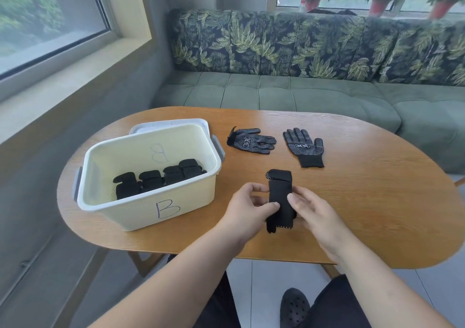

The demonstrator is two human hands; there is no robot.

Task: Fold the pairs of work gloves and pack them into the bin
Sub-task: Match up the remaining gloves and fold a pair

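Left hand (247,208) and right hand (310,210) both pinching a folded glove pair (279,196), bin (141,201) just left of them, two flat gloves (275,143) beyond

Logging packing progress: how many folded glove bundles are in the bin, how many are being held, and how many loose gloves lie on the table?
Folded bundles in the bin: 4
Bundle held by left hand and right hand: 1
Loose gloves on the table: 2
Total: 7
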